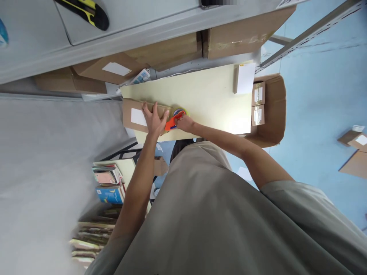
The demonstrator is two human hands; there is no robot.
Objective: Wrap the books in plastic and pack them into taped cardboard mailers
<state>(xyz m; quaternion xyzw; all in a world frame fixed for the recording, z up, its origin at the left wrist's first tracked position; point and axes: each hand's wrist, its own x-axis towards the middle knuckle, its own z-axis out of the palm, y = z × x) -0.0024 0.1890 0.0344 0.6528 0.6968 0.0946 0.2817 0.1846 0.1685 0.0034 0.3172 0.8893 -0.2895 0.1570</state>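
left hand (154, 120): spread open against oblong brown cardboard box (134, 104), which bears a rectangular white label (138, 117) and lies at left end of smooth cream bench (212, 95). right hand (185, 123): gripping orange plastic tape dispenser (171, 123) beside box.

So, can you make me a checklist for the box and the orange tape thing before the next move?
1. Left grip on the cardboard box: ok, fingers spread over it.
2. Right grip on the orange tape dispenser: ok, holding it near the box's right end.
3. White label uncovered: ok, mostly; the left grip is right beside it.
4. Box fully on the table: cannot tell; its left end is at the table's edge.
5. Tape stuck to the box: cannot tell, too small to see.
6. White box out of the way: ok, it's at the table's other end.
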